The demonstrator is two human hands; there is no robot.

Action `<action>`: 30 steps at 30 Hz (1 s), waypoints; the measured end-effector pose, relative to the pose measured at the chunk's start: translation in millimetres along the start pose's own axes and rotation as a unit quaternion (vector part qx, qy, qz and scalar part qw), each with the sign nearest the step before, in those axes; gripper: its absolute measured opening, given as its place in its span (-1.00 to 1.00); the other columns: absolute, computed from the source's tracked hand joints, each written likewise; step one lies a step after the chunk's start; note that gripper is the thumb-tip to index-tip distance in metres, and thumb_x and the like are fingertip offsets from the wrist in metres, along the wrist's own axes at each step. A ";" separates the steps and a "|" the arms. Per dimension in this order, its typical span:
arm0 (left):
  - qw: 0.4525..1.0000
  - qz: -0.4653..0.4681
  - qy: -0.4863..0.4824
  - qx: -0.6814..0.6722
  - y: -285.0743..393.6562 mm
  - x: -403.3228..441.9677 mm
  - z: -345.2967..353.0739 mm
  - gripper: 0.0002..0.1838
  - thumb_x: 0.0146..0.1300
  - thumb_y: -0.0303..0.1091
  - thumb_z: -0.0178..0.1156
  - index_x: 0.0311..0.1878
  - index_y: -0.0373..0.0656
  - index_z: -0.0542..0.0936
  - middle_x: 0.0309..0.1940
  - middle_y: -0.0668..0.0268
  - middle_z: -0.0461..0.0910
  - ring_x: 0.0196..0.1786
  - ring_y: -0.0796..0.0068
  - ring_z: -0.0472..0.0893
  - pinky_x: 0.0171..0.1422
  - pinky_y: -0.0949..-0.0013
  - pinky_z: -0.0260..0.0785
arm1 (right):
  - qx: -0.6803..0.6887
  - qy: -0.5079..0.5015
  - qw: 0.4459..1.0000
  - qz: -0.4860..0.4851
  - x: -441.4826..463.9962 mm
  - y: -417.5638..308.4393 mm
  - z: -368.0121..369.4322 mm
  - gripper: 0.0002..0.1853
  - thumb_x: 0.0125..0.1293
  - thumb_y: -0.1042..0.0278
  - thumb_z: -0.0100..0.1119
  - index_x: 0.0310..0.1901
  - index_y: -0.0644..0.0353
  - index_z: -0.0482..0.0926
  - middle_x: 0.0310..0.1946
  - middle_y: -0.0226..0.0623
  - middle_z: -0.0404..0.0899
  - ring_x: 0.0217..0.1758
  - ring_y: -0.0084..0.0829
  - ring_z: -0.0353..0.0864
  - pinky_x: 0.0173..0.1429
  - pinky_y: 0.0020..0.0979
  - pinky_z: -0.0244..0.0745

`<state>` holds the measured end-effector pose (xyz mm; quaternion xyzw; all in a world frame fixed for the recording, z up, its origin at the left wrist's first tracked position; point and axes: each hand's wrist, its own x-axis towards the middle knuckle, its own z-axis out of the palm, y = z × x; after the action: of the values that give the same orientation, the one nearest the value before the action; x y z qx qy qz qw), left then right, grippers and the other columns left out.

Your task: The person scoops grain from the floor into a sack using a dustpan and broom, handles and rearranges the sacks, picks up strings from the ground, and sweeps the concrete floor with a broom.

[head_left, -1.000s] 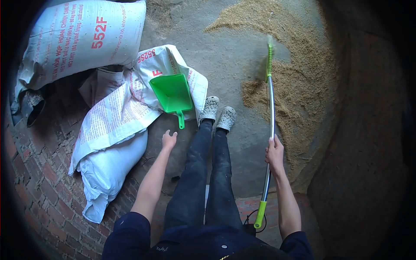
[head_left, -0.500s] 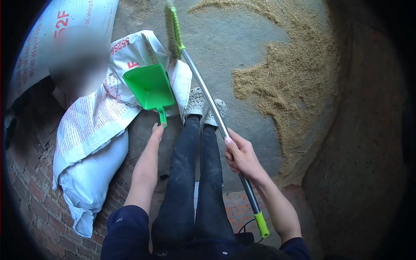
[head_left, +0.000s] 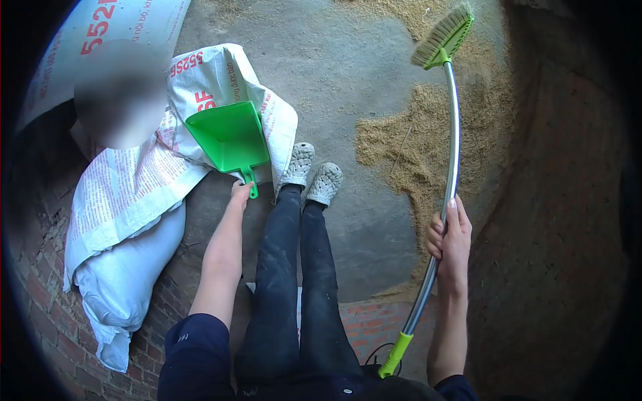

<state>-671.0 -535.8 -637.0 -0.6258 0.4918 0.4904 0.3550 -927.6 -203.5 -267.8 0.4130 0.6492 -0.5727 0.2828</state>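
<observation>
My right hand (head_left: 453,242) is wrapped around the grey metal pole of a broom (head_left: 455,134). The broom's green head with pale bristles (head_left: 445,37) is at the upper right, over scattered tan grain husks (head_left: 461,127). On the left, my left hand (head_left: 242,192) is closed at the handle of a green dustpan (head_left: 231,140); its fingers are partly hidden behind the handle. The dustpan's open side faces away from me, in front of a white sack with red print (head_left: 194,80). No husks can be made out in the pan.
A filled white sack (head_left: 127,274) lies on bricks (head_left: 57,321) at the left. A large printed sheet or sack (head_left: 127,20) is at the upper left, beside a blurred person. My light clogs (head_left: 326,184) stand on the concrete floor (head_left: 361,234). A brick wall (head_left: 548,220) is on the right.
The broom has swung right, its head going from above the dustpan to over the husks. My right hand has moved right with it. The dustpan has barely shifted.
</observation>
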 end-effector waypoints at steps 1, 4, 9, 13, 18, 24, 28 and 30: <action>1.000 -0.002 -0.002 -0.003 -1.9 4.2 3.8 -0.29 0.14 -0.11 0.26 0.33 -0.08 0.24 0.20 0.16 0.39 0.21 0.18 0.38 0.20 -0.04 0.19 | -0.004 0.000 1.000 0.000 -6.2 -5.2 2.2 -0.74 0.49 0.22 -0.23 0.10 0.10 0.32 -0.68 -0.56 0.16 -0.78 -0.80 0.06 -0.79 -0.73 -0.05; 0.999 0.015 -0.023 -0.046 -25.5 41.7 8.8 -0.27 0.11 -0.08 0.28 0.33 -0.04 0.25 0.08 0.21 0.46 0.11 0.25 0.44 0.11 0.01 0.24 | 0.000 -0.100 0.994 0.051 -17.9 -13.2 24.2 -0.66 0.49 0.20 -0.23 0.21 0.10 0.26 -0.68 -0.56 0.14 -0.81 -0.79 0.00 -0.80 -0.73 -0.07; 0.999 0.014 -0.031 -0.005 -2.3 23.6 14.4 -0.22 0.09 -0.11 0.32 0.29 -0.28 0.23 0.18 0.04 0.38 0.26 0.18 0.35 0.30 0.03 0.14 | 0.037 -0.299 0.943 0.145 24.2 -2.3 92.6 -0.67 0.48 0.22 -0.21 0.17 0.14 0.28 -0.65 -0.55 0.18 -0.75 -0.78 0.07 -0.77 -0.72 0.00; 0.999 0.024 -0.024 -0.001 -6.6 42.6 18.5 -0.29 0.10 -0.14 0.31 0.19 -0.40 0.28 0.11 0.00 0.40 0.18 0.12 0.40 0.26 -0.06 0.18 | -0.016 -0.319 0.932 0.169 73.7 6.0 120.9 -0.74 0.47 0.22 -0.17 0.07 0.15 0.32 -0.62 -0.54 0.22 -0.72 -0.78 0.11 -0.74 -0.72 0.04; 0.981 0.014 -0.069 -0.181 0.0 8.7 20.8 -0.66 0.17 -0.28 0.22 -0.11 -0.34 0.43 -0.22 0.04 0.54 -0.39 0.33 0.61 -0.46 0.41 0.49 | -0.074 -0.110 0.985 0.112 58.8 -4.7 64.0 -0.71 0.47 0.21 -0.16 0.11 0.14 0.33 -0.64 -0.55 0.21 -0.73 -0.77 0.12 -0.73 -0.68 0.03; 0.953 0.003 -0.116 -0.280 3.8 -79.2 -38.1 -0.85 0.21 -0.40 0.17 -0.23 -0.26 0.47 -0.48 0.27 0.54 -0.51 0.48 0.55 -0.53 0.48 0.39 | -0.202 -0.021 0.977 -0.057 -19.5 -14.6 18.0 -0.64 0.47 0.23 -0.18 0.22 0.15 0.30 -0.72 -0.59 0.16 -0.78 -0.76 0.10 -0.77 -0.64 0.03; 0.963 0.003 -0.116 -0.245 -0.5 -143.4 -90.7 -0.89 0.20 -0.41 0.19 -0.30 -0.22 0.47 -0.51 0.28 0.52 -0.56 0.54 0.48 -0.56 0.51 0.34 | -0.242 -0.061 0.961 -0.120 -53.0 -33.7 44.1 -0.57 0.45 0.31 -0.15 0.31 0.15 0.22 -0.71 -0.51 0.22 -0.72 -0.72 0.23 -0.72 -0.58 0.18; 0.967 0.002 -0.109 -0.229 -5.5 -170.3 -110.4 -0.88 0.19 -0.41 0.19 -0.30 -0.22 0.47 -0.51 0.28 0.52 -0.56 0.54 0.47 -0.57 0.51 0.33 | -0.267 -0.117 0.946 -0.143 -46.5 -33.1 73.9 -0.51 0.43 0.31 -0.14 0.37 0.09 0.14 -0.61 -0.30 0.42 -0.61 -0.56 0.43 -0.60 -0.45 0.35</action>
<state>-642.5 -591.1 -443.7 -0.6323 0.3266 0.6556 0.2526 -940.7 -285.7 -225.4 0.1552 0.7931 -0.4571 0.3715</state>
